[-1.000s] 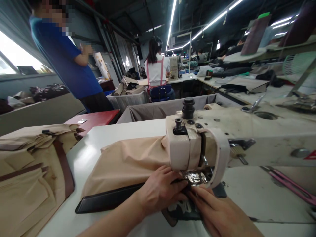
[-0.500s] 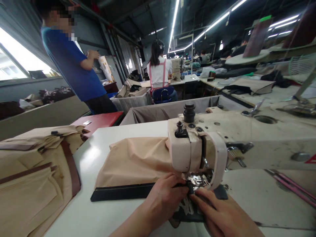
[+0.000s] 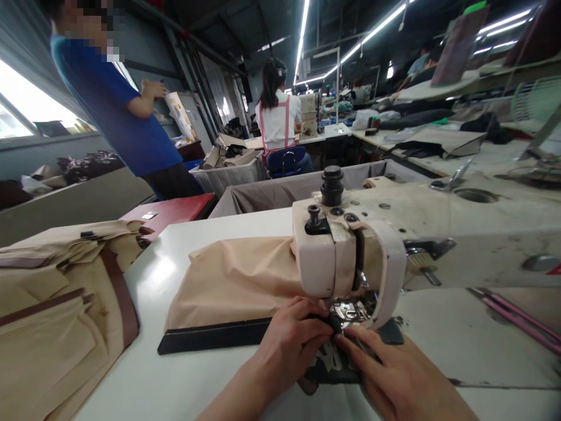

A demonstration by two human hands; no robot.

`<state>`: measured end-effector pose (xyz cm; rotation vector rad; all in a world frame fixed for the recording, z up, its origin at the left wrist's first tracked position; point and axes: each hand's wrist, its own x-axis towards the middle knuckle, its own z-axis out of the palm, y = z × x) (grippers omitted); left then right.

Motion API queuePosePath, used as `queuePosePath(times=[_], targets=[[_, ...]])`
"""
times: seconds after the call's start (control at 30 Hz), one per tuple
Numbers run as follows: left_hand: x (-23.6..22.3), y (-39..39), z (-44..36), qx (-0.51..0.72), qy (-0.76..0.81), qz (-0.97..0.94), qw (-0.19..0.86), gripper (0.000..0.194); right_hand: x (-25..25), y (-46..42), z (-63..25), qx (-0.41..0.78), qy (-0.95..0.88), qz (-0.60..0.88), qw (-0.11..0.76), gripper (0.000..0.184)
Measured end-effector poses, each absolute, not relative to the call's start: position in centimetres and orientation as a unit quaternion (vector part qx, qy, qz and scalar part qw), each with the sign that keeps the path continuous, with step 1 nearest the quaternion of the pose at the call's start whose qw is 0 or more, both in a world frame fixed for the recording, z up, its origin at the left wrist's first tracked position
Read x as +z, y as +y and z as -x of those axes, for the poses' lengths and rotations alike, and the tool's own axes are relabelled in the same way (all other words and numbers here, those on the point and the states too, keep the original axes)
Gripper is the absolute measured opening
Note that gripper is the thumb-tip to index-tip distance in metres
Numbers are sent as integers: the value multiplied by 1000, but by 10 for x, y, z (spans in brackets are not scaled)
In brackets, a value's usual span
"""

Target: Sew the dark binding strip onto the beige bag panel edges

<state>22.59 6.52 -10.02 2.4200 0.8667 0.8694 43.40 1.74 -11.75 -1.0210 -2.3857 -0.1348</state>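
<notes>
A beige fabric piece (image 3: 236, 275) with a black band (image 3: 214, 338) along its near edge lies on the white table, its right end under the sewing machine (image 3: 322, 257). My left hand (image 3: 295, 339) is closed on the black band just left of the metal presser foot (image 3: 348, 310). Close beside it, my right hand (image 3: 381, 362) pinches the dark band in front of the foot. The fingertips of both hands almost meet there. Below them shows a dark piece with pale patches (image 3: 328, 359), partly hidden by the hands.
Folded beige fabric with brown trim (image 3: 52, 327) is piled at the left. Pink-handled snips (image 3: 517, 318) lie on the machine bed at right. Behind the table are a grey cloth-lined bin (image 3: 263, 193), a red surface (image 3: 175, 210), a standing person (image 3: 114, 111) and a seated person (image 3: 276, 117).
The whole view has shifted slightly, with background and machine appearing a little further left and up. Both hands stay at the presser foot with the fabric almost unmoved.
</notes>
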Motion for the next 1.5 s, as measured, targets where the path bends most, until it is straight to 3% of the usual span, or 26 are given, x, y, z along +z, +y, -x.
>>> queuePosePath(times=[1.5], targets=[[-97,60,-233,318,309,-886,134,24,-120,16,-438,-73,-891,388,223,44]])
